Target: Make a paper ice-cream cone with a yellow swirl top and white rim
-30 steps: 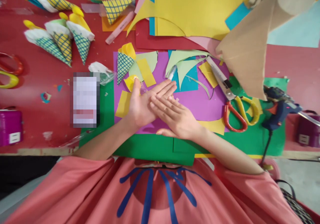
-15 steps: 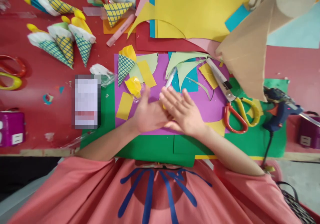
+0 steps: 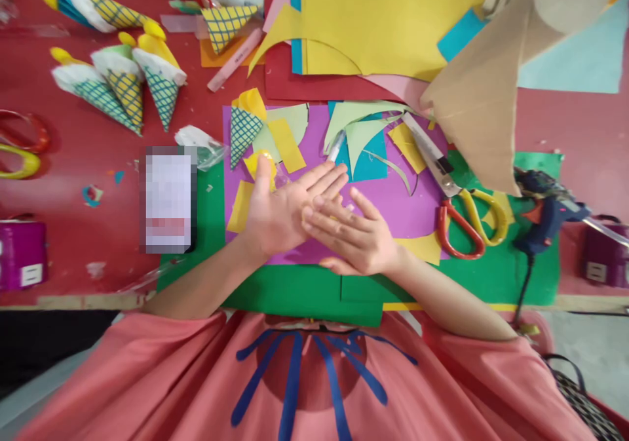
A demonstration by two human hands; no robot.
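Note:
My left hand [image 3: 280,215] lies palm up over the purple sheet [image 3: 393,198], fingers stretched towards a white pen [image 3: 337,145]. My right hand [image 3: 358,238] rests flat across its fingers, its own fingers spread. Whether anything is pressed between the palms is hidden. By my left thumb sits a small crumpled yellow piece [image 3: 255,162], and a blue-latticed paper cone [image 3: 243,130] lies just beyond it among yellow and pale green scraps.
Red-and-yellow scissors [image 3: 472,221], a utility knife [image 3: 427,153] and a blue glue gun [image 3: 545,218] lie to the right. A phone [image 3: 168,198] sits left. Finished paper cones [image 3: 122,87] are at far left, coloured sheets [image 3: 393,21] behind, and a tan cardboard cone [image 3: 481,100] overhangs.
My right hand slid forward along my left hand, then back towards me, palms staying together. Its fingers are now more spread.

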